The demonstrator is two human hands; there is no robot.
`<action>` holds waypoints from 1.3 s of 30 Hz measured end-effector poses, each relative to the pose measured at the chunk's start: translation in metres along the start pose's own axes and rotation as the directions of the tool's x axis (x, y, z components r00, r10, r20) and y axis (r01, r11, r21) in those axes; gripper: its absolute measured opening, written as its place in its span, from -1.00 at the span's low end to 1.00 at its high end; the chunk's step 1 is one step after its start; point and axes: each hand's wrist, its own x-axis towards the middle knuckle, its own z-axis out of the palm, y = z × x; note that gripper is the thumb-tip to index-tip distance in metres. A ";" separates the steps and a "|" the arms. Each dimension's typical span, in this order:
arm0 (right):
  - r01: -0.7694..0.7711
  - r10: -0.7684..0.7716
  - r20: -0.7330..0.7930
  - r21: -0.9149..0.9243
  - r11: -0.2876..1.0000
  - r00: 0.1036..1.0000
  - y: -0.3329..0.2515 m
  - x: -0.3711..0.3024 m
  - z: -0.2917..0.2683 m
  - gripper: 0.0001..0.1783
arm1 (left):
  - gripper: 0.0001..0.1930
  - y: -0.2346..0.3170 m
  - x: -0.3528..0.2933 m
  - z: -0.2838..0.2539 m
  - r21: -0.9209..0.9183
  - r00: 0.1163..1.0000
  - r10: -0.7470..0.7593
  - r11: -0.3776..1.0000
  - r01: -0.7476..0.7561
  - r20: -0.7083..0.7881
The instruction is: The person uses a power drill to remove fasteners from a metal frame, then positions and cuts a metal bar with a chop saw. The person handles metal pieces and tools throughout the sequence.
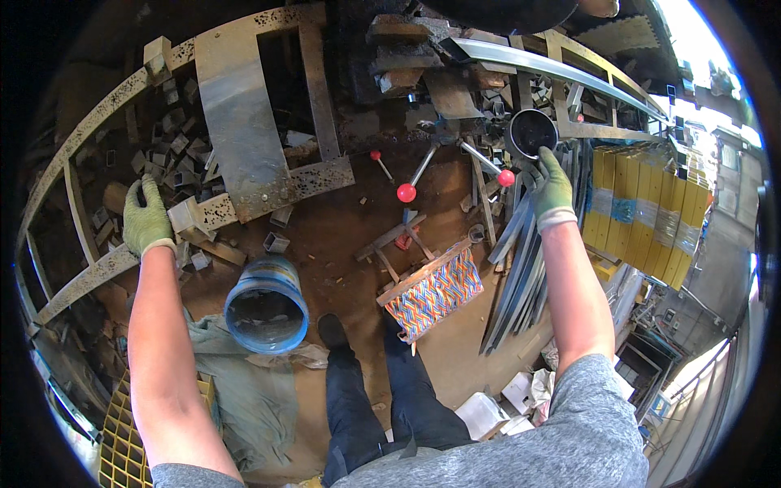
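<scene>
My left hand [149,218], in a yellow-green work glove, is at the left beside the speckled metal frame [106,264]. Its thumb and fingers are apart with nothing between them. Several short cut pieces of square metal tube [175,146] lie heaped just beyond it. At the right, my right hand [553,191], gloved alike, has its fingers closed at the near rim of a round dark container [533,134] with a pale edge. The container is close to a long silvery metal bar [561,69]. Part of the right hand's grip is hidden.
Red-knobbed levers [407,192] stick out in front of me. A stool with a woven multicoloured seat [439,297] and a blue bucket [267,309] stand near my legs. Long metal profiles [521,276] lean at the right, near stacked yellow bars [643,203].
</scene>
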 end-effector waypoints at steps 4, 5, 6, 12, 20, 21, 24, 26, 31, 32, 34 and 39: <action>0.039 -0.040 -0.065 -0.005 0.999 0.997 0.017 0.021 0.023 -0.57 | -0.25 0.002 -0.001 -0.001 0.030 1.000 -0.002 1.000 0.003 -0.015; 0.056 -0.063 -0.139 -0.051 0.997 0.988 0.022 0.024 0.030 -0.56 | -0.25 0.003 -0.001 -0.002 0.018 1.000 0.000 1.000 0.000 -0.009; 0.068 -0.073 -0.109 -0.051 0.996 0.991 0.025 0.025 0.034 -0.55 | -0.25 0.003 -0.002 -0.002 0.012 1.000 0.001 1.000 -0.001 -0.009; 0.099 -0.109 -0.108 -0.093 0.991 0.988 0.039 0.036 0.052 -0.39 | -0.23 0.005 -0.003 -0.003 0.007 1.000 0.001 1.000 -0.001 -0.003; 0.092 -0.113 -0.079 -0.234 0.968 0.990 0.029 0.034 0.062 -0.50 | -0.22 0.003 -0.002 -0.004 0.001 1.000 0.019 1.000 -0.019 -0.001; 0.102 -0.129 -0.084 -0.271 0.957 0.988 0.028 0.034 0.062 -0.51 | -0.21 0.003 -0.002 -0.004 0.010 1.000 0.014 1.000 -0.014 0.003; 0.150 -0.184 -0.070 -0.345 0.926 0.980 0.027 0.041 0.058 -0.48 | -0.20 0.003 -0.002 -0.003 0.019 1.000 0.008 1.000 -0.008 -0.006; 0.200 -0.257 -0.060 -0.472 0.859 0.965 0.029 0.049 0.053 -0.39 | -0.20 0.003 -0.002 -0.002 0.017 1.000 0.017 1.000 -0.016 -0.017; 0.277 -0.434 -0.010 -0.757 0.592 0.901 0.031 0.063 0.046 -0.12 | -0.20 0.002 -0.001 -0.002 0.046 1.000 0.008 0.999 -0.008 -0.004; 0.287 -0.458 0.002 -0.783 0.552 0.889 0.029 0.062 0.047 -0.08 | -0.20 0.002 -0.001 -0.002 0.040 1.000 0.010 0.999 -0.010 0.002; 0.277 -0.501 0.004 -0.837 0.472 0.866 0.024 0.057 0.050 0.02 | -0.20 0.002 -0.002 -0.003 0.056 1.000 0.001 0.998 -0.001 0.011; 0.333 -0.617 0.090 -0.897 0.291 0.782 0.014 0.035 0.065 0.05 | -0.19 0.004 -0.003 -0.005 0.041 1.000 0.014 0.999 -0.014 0.010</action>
